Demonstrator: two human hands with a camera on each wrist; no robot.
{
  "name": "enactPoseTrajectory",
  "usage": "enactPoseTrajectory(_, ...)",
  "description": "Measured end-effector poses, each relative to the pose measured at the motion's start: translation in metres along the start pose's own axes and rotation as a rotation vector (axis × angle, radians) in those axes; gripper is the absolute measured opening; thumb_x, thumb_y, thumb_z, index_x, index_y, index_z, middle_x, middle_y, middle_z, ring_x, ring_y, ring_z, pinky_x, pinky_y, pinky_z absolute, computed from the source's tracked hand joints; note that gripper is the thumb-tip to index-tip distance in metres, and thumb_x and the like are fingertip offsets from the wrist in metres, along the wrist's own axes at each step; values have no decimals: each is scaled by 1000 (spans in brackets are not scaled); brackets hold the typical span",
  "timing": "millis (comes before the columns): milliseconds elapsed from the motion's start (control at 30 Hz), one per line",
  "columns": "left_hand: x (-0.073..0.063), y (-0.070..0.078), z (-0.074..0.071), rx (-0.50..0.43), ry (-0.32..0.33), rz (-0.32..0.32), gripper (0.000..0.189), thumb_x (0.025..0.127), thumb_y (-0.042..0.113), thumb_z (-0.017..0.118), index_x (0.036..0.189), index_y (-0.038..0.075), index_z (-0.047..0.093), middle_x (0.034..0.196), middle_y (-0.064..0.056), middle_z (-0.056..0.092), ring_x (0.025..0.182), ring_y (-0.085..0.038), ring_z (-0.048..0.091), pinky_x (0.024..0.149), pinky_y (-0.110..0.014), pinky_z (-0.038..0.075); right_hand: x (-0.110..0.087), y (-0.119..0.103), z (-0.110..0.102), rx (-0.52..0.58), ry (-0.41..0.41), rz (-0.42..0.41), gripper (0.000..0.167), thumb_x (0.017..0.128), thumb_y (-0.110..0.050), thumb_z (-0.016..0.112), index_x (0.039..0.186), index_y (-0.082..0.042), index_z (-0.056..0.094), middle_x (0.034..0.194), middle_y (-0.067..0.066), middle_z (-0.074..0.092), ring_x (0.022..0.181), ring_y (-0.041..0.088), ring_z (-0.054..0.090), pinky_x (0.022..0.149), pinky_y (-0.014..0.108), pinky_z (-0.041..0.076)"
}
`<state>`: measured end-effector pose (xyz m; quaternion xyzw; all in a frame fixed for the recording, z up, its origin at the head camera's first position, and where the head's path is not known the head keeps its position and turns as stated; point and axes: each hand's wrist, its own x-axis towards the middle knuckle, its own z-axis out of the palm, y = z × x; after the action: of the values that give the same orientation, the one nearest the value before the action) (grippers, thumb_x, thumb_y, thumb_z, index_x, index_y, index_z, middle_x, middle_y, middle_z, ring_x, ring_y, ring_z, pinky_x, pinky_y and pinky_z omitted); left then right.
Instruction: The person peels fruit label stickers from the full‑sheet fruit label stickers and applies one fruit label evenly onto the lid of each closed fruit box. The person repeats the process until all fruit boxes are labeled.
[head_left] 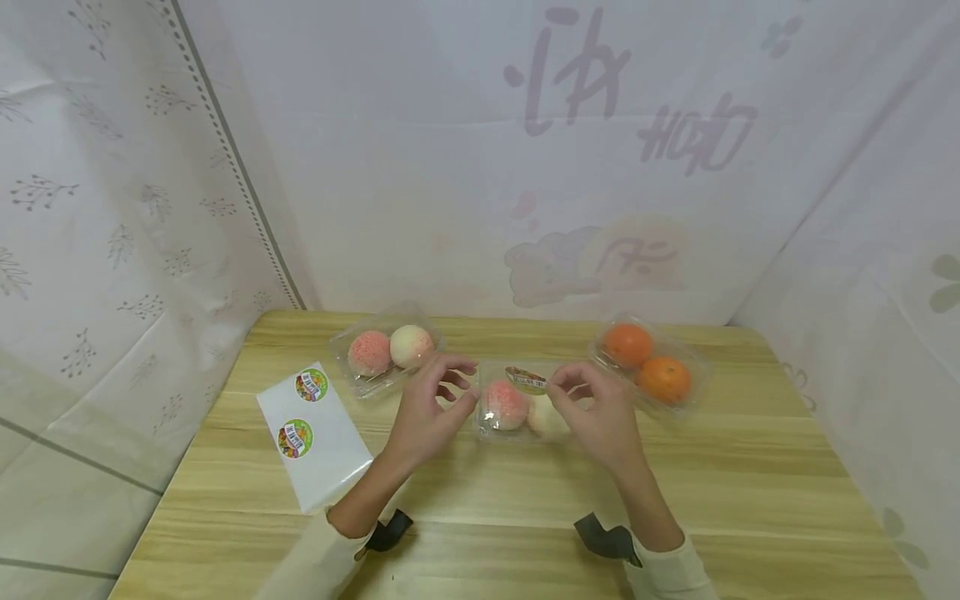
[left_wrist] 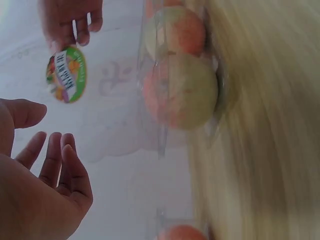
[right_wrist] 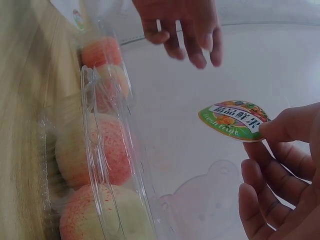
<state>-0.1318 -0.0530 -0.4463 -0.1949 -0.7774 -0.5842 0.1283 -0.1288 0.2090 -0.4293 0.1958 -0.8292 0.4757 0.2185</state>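
Between thumb and index finger, my right hand (head_left: 596,412) pinches a round fruit sticker (right_wrist: 235,120) by its edge. The sticker, green-rimmed and printed "fresh fruit", is held up above a clear plastic box (head_left: 486,429) containing two peaches (head_left: 506,406), one pink and one pale. Across from it, my left hand (head_left: 435,408) hovers by the left end of that box, its thumb and bent fingers apart. Nothing lies between those fingers in the left wrist view, where the sticker (left_wrist: 66,75) hangs from the right hand's fingertips.
A white sticker sheet (head_left: 330,446) with two round stickers lies on the wooden table (head_left: 510,517) at left. Behind my left hand stands another clear box (head_left: 367,385) of two peaches. A clear box (head_left: 693,354) with two oranges (head_left: 664,380) sits at the back right.
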Motion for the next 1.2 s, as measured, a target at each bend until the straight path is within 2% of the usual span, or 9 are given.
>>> enactPoseTrajectory(100, 3, -3, 12, -16, -12, -21, 35, 96, 4, 75, 131, 6, 70, 123, -9, 72, 102, -32, 71, 81, -50, 60, -1, -1, 0, 13, 3, 25, 19, 89, 11, 79, 95, -6, 75, 94, 0, 76, 87, 13, 67, 75, 24, 57)
enactPoseTrajectory(333, 5, -9, 30, -73, -27, -58, 29, 102, 11, 72, 130, 4, 72, 113, -7, 74, 98, -29, 73, 80, -38, 59, -2, 0, 3, 43, 13, 67, 13, 91, 8, 80, 97, -2, 75, 95, 2, 76, 89, 12, 66, 77, 23, 55)
enactPoseTrajectory(700, 7, -11, 37, -104, -14, -52, 26, 101, 9, 74, 127, 4, 72, 104, -7, 75, 90, -29, 73, 77, -38, 61, -1, 5, 3, 83, 16, 205, 10, 94, 4, 81, 98, -3, 75, 94, 5, 75, 89, 11, 68, 78, 22, 54)
enactPoseTrajectory(933, 7, -13, 41, -115, -12, -62, 26, 101, 9, 76, 126, 4, 72, 102, -7, 74, 84, -23, 72, 74, -33, 60, -2, 8, 4, 119, 14, 228, 8, 96, 3, 81, 101, -1, 75, 93, 8, 75, 86, 12, 69, 77, 21, 54)
enactPoseTrajectory(1200, 10, -11, 44, -118, 20, -106, 18, 99, 4, 76, 116, 3, 76, 98, -5, 74, 79, -17, 69, 70, -24, 55, -2, 9, 6, 112, 16, 248, 10, 96, 2, 81, 103, 0, 76, 95, 12, 76, 88, 11, 71, 77, 22, 56)
